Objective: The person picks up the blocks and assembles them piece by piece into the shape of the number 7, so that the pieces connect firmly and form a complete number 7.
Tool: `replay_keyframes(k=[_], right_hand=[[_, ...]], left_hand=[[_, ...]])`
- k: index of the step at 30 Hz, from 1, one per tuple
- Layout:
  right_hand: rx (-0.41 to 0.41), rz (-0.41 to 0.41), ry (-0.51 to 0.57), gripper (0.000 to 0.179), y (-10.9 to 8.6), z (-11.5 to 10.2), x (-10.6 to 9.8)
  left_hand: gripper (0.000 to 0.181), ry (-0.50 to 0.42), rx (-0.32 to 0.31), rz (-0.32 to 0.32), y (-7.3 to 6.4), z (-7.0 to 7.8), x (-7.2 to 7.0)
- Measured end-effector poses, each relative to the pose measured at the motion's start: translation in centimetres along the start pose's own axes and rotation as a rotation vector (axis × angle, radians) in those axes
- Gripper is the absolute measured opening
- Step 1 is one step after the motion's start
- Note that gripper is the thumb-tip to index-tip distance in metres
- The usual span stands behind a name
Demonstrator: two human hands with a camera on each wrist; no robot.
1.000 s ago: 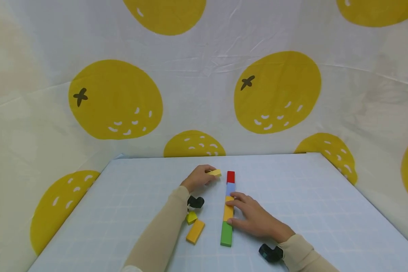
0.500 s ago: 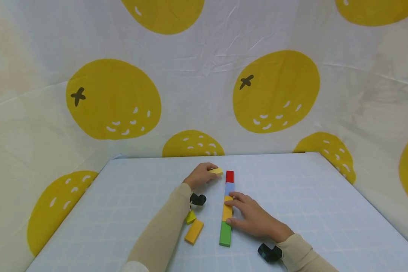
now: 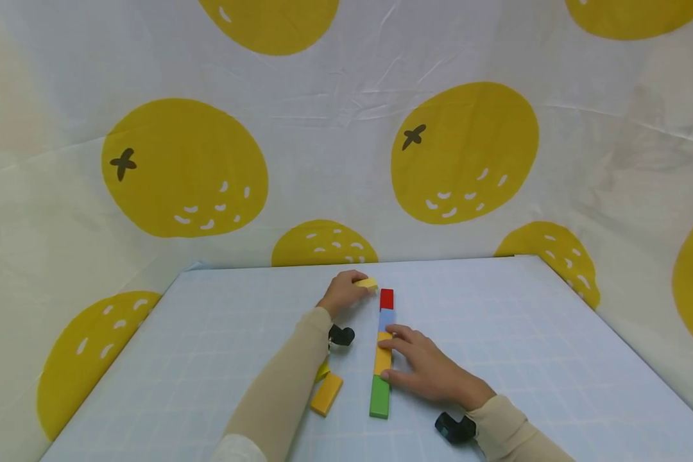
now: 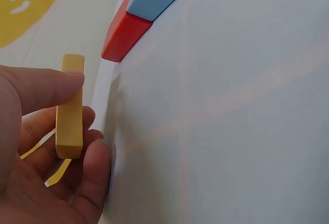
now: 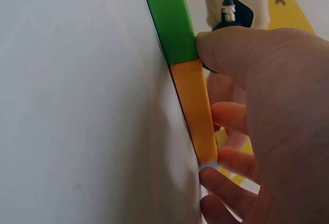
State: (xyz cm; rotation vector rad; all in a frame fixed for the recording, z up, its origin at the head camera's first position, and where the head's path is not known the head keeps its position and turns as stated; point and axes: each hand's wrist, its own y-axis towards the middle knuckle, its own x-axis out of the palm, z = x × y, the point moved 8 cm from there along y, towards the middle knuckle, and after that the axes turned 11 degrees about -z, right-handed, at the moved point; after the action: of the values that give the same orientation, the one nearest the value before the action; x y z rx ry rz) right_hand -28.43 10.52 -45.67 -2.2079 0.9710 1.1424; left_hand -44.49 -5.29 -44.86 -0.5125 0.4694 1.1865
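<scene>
A row of blocks runs away from the person: a green block (image 3: 379,396) nearest, then an orange block (image 3: 383,360), a blue block (image 3: 386,319) and a red block (image 3: 387,299) at the far end. My left hand (image 3: 343,292) pinches a yellow block (image 4: 70,116) between thumb and fingers, just left of the red block. Spread over the row from the right, my right hand (image 3: 430,369) touches it with loosely bent fingers. Its thumb (image 5: 221,47) rests by the end of the green block, and its other fingertips lie along the orange and blue blocks.
Left of the row lies a loose orange block (image 3: 326,394). Behind it, a small yellow block (image 3: 323,370) is partly hidden by the left sleeve (image 3: 285,378). A patterned curtain (image 3: 335,160) hangs behind the table's far edge.
My left hand has carried the yellow block farther back and slightly closer to the red block. The left sleeve covers more of the small yellow block. My right hand stays on the row.
</scene>
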Motion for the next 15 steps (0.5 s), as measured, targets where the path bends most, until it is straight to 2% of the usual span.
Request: replay_keyframes(k=[4, 8, 15], right_hand=[[-0.007, -0.001, 0.002, 0.056, 0.1, 0.0, 0.0], [-0.003, 0.002, -0.008, 0.057, 0.2, 0.2, 0.1], [-0.012, 0.004, 0.000, 0.058, 0.1, 0.2, 0.0]], left_hand=[[0.033, 0.014, -0.003, 0.018, 0.5, 0.1, 0.0], [0.034, 0.028, -0.023, 0.014, 1.0, 0.2, 0.1], [0.035, 0.085, -0.010, 0.001, 1.8, 1.2, 0.3]])
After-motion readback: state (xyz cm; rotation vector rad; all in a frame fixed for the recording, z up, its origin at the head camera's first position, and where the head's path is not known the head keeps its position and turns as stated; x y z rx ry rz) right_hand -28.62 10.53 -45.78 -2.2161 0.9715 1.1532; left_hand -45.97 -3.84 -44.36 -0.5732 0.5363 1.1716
